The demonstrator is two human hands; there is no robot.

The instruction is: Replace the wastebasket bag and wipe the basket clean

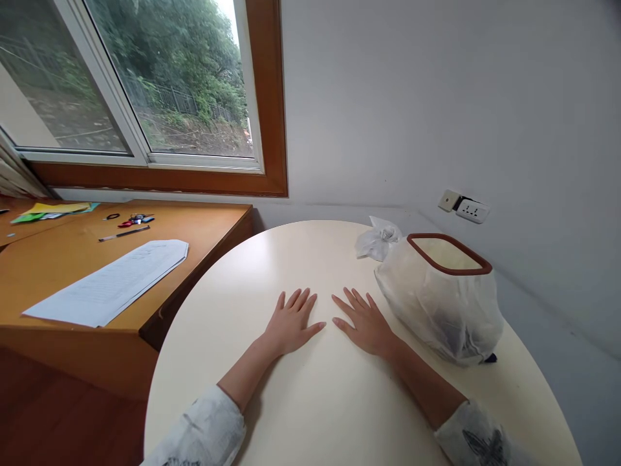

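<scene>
My left hand (292, 325) lies palm down on the cream round table (301, 414), its fingers spread and nothing in them. Beside it, a small gap away, my right hand (365, 323) also rests flat on the tabletop with fingers apart. Just right of that hand stands a bin-like container with a brown rim (449, 270), wrapped in a translucent white plastic bag (436, 310). Something dark shows dimly through the lower part of the bag. Behind it sits a crumpled clear plastic bag (379, 239), knotted at the top.
On the left is a wooden desk (208, 223) holding stacked paper sheets (116, 278), a pen (124, 233), a bunch of keys (136, 220) and coloured papers (55, 208). A wall socket (472, 210) is at the back right. A window (189, 84) is at the upper left.
</scene>
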